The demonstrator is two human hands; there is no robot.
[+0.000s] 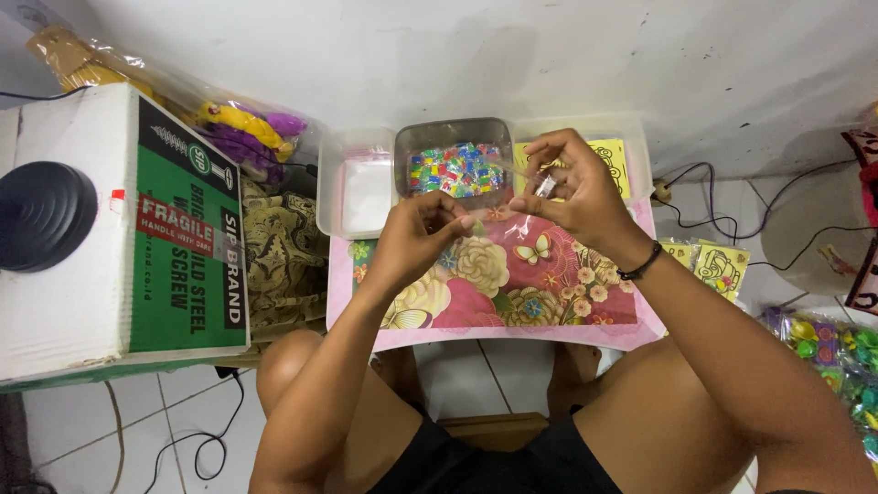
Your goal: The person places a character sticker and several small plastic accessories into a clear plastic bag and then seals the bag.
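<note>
Both hands meet above the pink floral tray-table (512, 302). The right hand (572, 187) pinches a small clear plastic packet (545, 186) between thumb and fingertips, fingers closed narrowly on it. The left hand (422, 229) sits just beside and below that grip, fingers curled tight; what it pinches, I cannot tell. Just beyond the grip lies the grey rectangular container of small multicoloured pieces (455, 169).

1. Large cardboard box (119, 229), white and green, on the floor off the low table's (512, 337) left edge.
2. Black round object (41, 215) on the box top.
3. Patterned cloth (283, 256) between box and table.
4. Black cables (732, 215) beyond the right edge.
5. Bagged colourful toys (832, 352) far right.
</note>
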